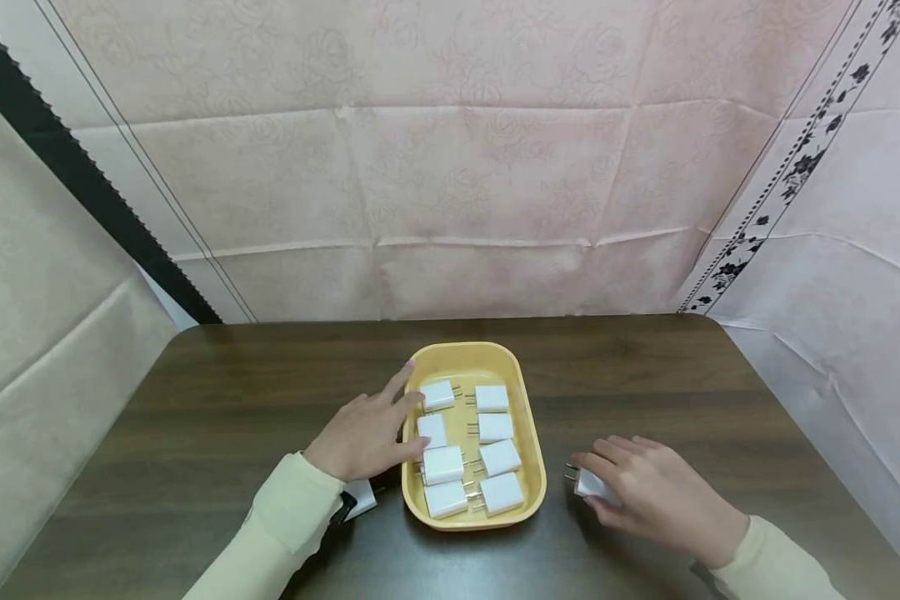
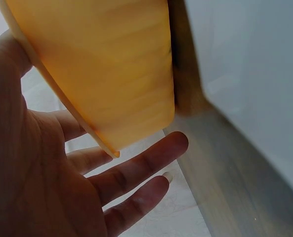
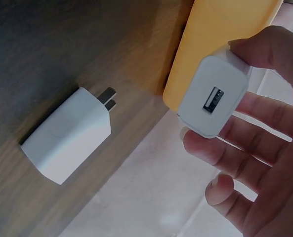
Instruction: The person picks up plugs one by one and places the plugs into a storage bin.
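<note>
My right hand [image 1: 663,496] has its grip clamped on a white charger [image 3: 213,94]: thumb on one side, fingers [image 3: 220,148] curled against the other, the USB port end facing the wrist camera. In the head view that same charger shows just its prongs poking out left of the grip, low over the surface [image 1: 645,375]. A second loose charger [image 3: 67,133] lies flat on the wood, off to the side of the grip and apart from it, prongs pointing toward the tray.

My left hand [image 1: 367,433] is spread, fingers straight and apart, holding nothing; the fingertips rest at the near-left rim of the yellow tray [image 1: 528,433], touching or almost touching the left column of chargers. The left wrist view gives only the palm and the tray's orange-yellow wall close above it.

The tray sits between the two grips, closer to the left one. I count eight white chargers in the tray [image 1: 495,427], two columns of four, prongs turned toward the middle.

Behind everything hangs pink patterned cloth [image 1: 457,167]
</note>
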### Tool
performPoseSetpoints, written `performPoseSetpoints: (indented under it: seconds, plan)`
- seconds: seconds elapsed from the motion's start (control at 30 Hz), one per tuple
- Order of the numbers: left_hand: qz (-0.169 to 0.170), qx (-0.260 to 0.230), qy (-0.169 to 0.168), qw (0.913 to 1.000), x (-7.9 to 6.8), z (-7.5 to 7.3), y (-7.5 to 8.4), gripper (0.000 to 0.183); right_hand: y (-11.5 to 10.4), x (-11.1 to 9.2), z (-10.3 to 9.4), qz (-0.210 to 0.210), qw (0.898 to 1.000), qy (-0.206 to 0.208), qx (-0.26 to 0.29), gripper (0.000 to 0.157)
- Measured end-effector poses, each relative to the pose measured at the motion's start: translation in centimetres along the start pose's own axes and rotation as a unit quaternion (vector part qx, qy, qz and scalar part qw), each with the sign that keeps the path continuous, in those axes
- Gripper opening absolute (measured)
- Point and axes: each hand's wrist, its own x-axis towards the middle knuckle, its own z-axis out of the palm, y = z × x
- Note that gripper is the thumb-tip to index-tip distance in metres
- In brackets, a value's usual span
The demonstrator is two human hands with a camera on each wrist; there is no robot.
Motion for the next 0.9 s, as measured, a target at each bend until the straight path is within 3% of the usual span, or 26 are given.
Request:
performPoseSetpoints:
  seconds: [0.9]
  plan:
    - [0.000,0.009,-0.003,1.0000,-0.1,-0.1,0.1,0.069,1.0,2.5,0.2,0.007,1.000,-0.005,0.019,0.038]
